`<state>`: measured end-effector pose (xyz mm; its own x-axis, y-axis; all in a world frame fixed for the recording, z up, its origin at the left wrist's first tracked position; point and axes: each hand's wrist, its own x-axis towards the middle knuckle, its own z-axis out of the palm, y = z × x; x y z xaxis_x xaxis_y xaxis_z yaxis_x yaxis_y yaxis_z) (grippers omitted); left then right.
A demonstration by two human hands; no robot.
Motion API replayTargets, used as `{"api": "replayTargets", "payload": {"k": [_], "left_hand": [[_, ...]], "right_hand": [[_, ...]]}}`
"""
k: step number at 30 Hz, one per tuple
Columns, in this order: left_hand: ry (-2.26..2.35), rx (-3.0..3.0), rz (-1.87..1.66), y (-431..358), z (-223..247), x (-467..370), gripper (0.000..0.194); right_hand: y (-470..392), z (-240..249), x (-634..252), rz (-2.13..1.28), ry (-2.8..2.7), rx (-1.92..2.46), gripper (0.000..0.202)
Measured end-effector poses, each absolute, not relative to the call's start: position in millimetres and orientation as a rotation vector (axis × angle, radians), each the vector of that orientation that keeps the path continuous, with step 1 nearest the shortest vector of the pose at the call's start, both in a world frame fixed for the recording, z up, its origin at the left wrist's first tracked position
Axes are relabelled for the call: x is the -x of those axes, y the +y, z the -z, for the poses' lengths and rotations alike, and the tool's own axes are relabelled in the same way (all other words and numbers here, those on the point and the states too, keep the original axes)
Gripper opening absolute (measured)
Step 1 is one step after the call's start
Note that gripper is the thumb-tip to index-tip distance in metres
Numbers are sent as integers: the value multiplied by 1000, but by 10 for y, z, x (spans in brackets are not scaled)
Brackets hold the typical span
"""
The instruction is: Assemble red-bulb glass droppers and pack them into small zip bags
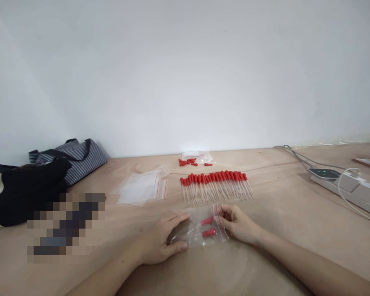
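A: Hands first. What are they doing?

B: Both are working on a small clear zip bag (200,230) that is lying flat on the wooden table (280,246), close to the person. The left hand (162,240) is lying over the bag's left end, fingers spread and pressing down, thumb stretching along the near edge. It is flattening the bag, not closing around it.

A: And the right hand?

B: The right hand (239,224) is pinching the bag's right edge, at the red zip strip, fingertips closing on the plastic.

A: Is anything sitting inside the bag?

B: Two droppers (207,227) with red bulbs are lying inside, bulbs pointing toward the right hand, one just behind the other.

A: What is lying beyond it?

B: A row of droppers (216,186) is running side by side across the table, red bulbs toward the wall, just beyond the bag. Farther back, loose red bulbs (189,161) are lying scattered beside a bit of clear plastic. To the left of the row, a stack of empty zip bags (142,188) is resting.

A: And at the edges?

B: On the left, a black bag (24,193) and a striped bag (77,156) are sitting against the wall. On the right, a white power strip (351,189) is trailing cables.
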<state>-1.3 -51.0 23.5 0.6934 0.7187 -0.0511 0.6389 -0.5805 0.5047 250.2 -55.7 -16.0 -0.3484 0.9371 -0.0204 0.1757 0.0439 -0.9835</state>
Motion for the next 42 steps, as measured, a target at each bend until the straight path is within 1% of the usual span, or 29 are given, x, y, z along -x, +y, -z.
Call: {"api": "replayTargets", "payload": {"k": [2,4,6,8,11,12,14,22,26,31,32,34,35,36,38,39,40,42], "left_hand": [[1045,-2407,-214,-510,-235,17,57],[1039,-2412,-207,-509,-238,20,57],[1029,-2426,-203,-505,-239,22,57],[1009,-2445,-211,-501,-236,23,55],[978,-2465,-223,-498,-230,26,51],[974,-2467,-218,-499,-230,27,51],[978,-2468,-205,-504,-236,27,51],[977,-2492,-198,-520,-269,0,50],[968,-2480,-206,-526,-267,0,49],[974,-2464,-220,-532,-271,-2,48],[967,-2460,-234,-531,-272,-3,48],[954,-2454,-263,-527,-268,-2,47],[952,-2450,-267,-524,-264,-1,48],[952,-2448,-264,-519,-258,2,48],[954,-2448,-244,-511,-244,8,48],[956,-2451,-233,-507,-237,12,49],[957,-2454,-225,-503,-230,16,49],[955,-2461,-227,-498,-217,22,49]], "right_hand": [[-551,168,-2544,-1404,-1586,1185,34],[-498,156,-2625,-1363,-1574,1238,33],[-373,106,-2743,-1143,-1574,1306,28],[-182,13,-2871,-792,-1589,1421,24],[140,-150,-2983,-369,-1651,1836,17],[231,-191,-2986,-299,-1656,1969,17],[364,-234,-2946,-267,-1664,2087,18],[473,-175,-2767,-332,-1620,2194,20],[473,-233,-2796,-401,-1619,2137,14],[261,-298,-2913,-552,-1667,1904,20],[179,-281,-2935,-611,-1653,1813,19],[-4,-210,-2957,-809,-1525,1463,20],[-97,-162,-2954,-857,-1454,1327,27],[-184,-111,-2941,-892,-1394,1237,39],[-328,-12,-2889,-941,-1289,1161,63],[-381,30,-2854,-970,-1247,1151,71],[-423,65,-2815,-1004,-1209,1146,76],[-477,115,-2732,-1101,-1129,1133,77]]}}
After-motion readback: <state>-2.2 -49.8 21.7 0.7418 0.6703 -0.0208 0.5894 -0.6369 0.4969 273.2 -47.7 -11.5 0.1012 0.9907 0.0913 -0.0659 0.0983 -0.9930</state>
